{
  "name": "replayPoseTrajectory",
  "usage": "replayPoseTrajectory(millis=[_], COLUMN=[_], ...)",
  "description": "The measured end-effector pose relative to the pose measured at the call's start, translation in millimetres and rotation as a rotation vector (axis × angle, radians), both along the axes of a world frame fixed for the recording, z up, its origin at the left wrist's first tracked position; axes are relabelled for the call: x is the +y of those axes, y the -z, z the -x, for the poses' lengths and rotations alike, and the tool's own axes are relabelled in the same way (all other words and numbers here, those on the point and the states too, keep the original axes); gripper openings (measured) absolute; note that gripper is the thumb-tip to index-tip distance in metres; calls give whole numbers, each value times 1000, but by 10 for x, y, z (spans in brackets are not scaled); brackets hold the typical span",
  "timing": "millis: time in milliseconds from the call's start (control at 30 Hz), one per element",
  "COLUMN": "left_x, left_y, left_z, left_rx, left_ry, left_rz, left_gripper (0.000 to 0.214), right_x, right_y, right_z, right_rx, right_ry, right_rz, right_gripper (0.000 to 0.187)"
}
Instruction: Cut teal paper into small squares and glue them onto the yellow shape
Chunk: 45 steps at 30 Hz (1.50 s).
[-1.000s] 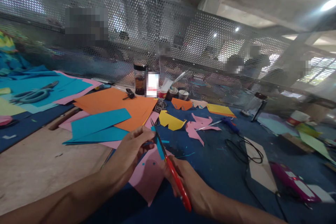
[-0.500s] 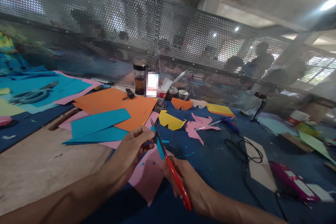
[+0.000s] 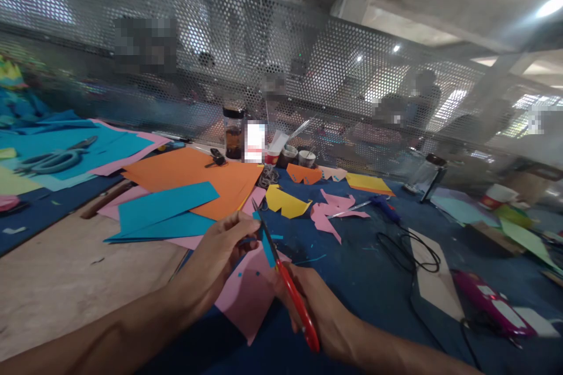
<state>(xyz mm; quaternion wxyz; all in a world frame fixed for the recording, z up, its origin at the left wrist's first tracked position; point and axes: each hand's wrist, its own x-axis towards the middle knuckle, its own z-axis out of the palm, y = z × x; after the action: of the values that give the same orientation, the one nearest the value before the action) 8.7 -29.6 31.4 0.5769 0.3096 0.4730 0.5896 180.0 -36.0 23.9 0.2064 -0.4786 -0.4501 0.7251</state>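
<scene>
Well, the fingers of my left hand pinched a narrow blue paper strip near its far end, while those of my right hand were wrapped around the red-handled scissors, whose blades lay along the strip. Just below, pink paper with small blue snippets rested on the worktop, folded blue paper lying beyond my left hand.

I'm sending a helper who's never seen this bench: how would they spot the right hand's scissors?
Below the perforated metal screen, come down the dark blue tabletop to the right hand, low near the middle. It grips the red-handled scissors, blades at a blue paper piece in the left hand. Their red sets them apart from the grey-blue scissors lying far left.
</scene>
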Motion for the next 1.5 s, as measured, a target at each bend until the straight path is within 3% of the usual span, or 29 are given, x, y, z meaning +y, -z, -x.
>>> replayPoseTrajectory(millis=[200, 433, 500, 600, 733, 967, 1233, 1400, 1500], left_x=[9, 36, 34, 21, 13, 29, 44, 37, 52], left_y=[5, 60, 69, 64, 41, 65, 62, 102, 155], left_z=[12, 51, 61, 70, 69, 78, 66, 47, 41], left_rx=[3, -26, -44, -57, -57, -13, -7, -28, -34], left_ry=[20, 55, 77, 115, 142, 137, 155, 157, 152], left_rz=[11, -8, -20, -24, -57, -30, -26, -30, -27], left_gripper=[25, 29, 27, 26, 30, 28, 29, 26, 24], right_x=[4, 130, 254, 448, 597, 656, 680, 589, 469], right_y=[21, 22, 1, -14, 46, 187, 186, 49, -79], right_z=[-29, -170, -286, -528, -866, -1130, -1194, -1094, -833], right_rx=[-88, -161, -309, -721, -1009, -1181, -1094, -903, -562], right_ry=[-43, -68, -142, -140, -159, -273, -324, -159, -99], right_rz=[-75, -312, -528, -914, -1154, -1106, -1110, -1188, -1045], right_gripper=[39, 45, 45, 44, 31, 36, 35, 16, 16])
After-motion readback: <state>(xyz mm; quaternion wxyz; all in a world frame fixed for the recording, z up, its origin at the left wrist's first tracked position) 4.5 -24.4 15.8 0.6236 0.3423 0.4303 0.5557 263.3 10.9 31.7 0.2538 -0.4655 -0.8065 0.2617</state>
